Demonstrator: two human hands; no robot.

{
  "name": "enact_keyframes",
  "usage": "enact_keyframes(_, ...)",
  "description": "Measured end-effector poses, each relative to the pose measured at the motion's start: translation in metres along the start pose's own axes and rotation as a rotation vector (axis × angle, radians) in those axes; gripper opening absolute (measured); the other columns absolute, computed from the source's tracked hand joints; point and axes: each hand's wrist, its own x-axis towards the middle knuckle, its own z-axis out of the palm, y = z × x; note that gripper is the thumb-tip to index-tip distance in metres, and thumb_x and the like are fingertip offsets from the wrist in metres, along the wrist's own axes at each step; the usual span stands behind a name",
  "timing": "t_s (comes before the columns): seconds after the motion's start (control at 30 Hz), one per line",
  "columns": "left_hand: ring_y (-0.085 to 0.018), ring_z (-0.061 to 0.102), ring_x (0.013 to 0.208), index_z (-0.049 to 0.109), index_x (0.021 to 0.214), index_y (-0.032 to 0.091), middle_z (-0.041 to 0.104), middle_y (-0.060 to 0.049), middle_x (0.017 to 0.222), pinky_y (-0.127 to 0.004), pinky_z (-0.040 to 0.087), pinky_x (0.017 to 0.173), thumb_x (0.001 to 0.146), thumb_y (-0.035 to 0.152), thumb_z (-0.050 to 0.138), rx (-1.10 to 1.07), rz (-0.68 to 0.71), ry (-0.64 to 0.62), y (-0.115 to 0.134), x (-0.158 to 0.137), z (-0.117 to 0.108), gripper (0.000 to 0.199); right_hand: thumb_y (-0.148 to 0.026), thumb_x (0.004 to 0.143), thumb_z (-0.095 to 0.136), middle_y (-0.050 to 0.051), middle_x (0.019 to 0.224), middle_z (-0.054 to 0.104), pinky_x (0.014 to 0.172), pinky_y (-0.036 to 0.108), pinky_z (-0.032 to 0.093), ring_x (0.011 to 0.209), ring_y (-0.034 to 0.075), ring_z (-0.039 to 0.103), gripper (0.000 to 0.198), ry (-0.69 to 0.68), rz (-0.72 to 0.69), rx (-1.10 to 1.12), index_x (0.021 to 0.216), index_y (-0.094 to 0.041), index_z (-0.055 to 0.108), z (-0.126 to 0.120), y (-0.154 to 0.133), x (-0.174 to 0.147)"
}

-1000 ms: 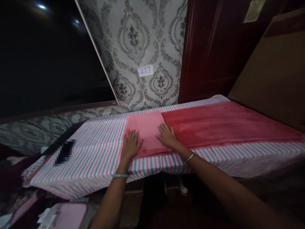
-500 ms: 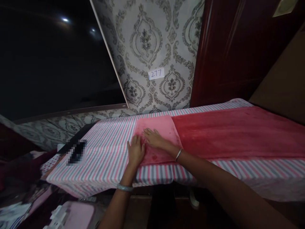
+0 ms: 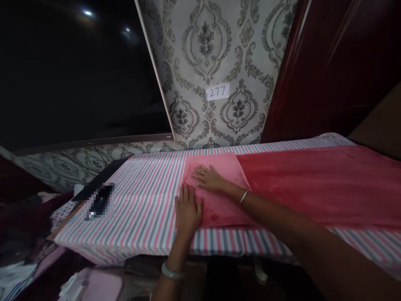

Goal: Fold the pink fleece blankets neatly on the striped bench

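A long plush cloth lies flat across the table, with a red section (image 3: 300, 184) on the right and a lighter pink folded-over section (image 3: 224, 205) on the left. My left hand (image 3: 188, 209) rests flat at the left edge of the pink section, fingers stretched away from me. Further in on the same section, my right hand (image 3: 209, 179) presses palm down with its fingers spread to the left. Neither hand grips the cloth. Under it all is a striped tablecloth (image 3: 144, 200) in pink, grey and white.
A blurred-out dark object (image 3: 100, 201) lies on the tablecloth at the left. Behind stand a large dark screen (image 3: 81, 79) and a patterned wall with a "277" paper label (image 3: 217, 92). A pink stool-like surface (image 3: 102, 286) and piled fabrics (image 3: 19, 276) are at lower left.
The view has shifted, so the wall and table sit a little further right. Both hands stay flat on the pink section, in nearly the same places.
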Motion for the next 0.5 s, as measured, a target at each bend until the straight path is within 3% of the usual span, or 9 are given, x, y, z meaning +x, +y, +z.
enact_keyframes(0.17,-0.032,0.048,0.141,0.06,0.139,0.014,0.06,-0.016,0.145,-0.052,0.044,0.112,0.096,0.025,0.044,-0.036,0.084,0.056,-0.002,-0.004,0.004,0.048,-0.048,0.108,0.038,0.004,0.168,0.028,0.124,0.06,0.013,0.157,0.026,0.015,0.053,-0.049,-0.198,0.045,0.158,-0.032,0.039,0.008,-0.013,0.02)
enact_keyframes(0.3,-0.033,0.049,0.14,0.064,0.135,0.014,0.057,-0.016,0.149,-0.052,0.046,0.11,0.095,0.026,0.045,-0.018,0.08,0.112,-0.004,-0.006,0.011,0.045,-0.048,0.108,0.036,0.005,0.168,0.025,0.124,0.056,0.012,0.157,0.027,0.012,0.056,-0.052,-0.155,0.011,0.16,-0.028,0.036,0.006,0.0,0.044)
enact_keyframes(0.5,-0.034,0.048,0.142,0.064,0.135,0.016,0.057,-0.016,0.149,-0.053,0.044,0.112,0.095,0.029,0.046,-0.034,0.082,0.108,-0.007,-0.009,0.018,0.046,-0.05,0.106,0.035,0.003,0.17,0.02,0.122,0.064,0.011,0.157,0.031,0.011,0.059,-0.068,-0.01,-0.001,0.161,-0.029,0.032,-0.005,0.029,0.087)
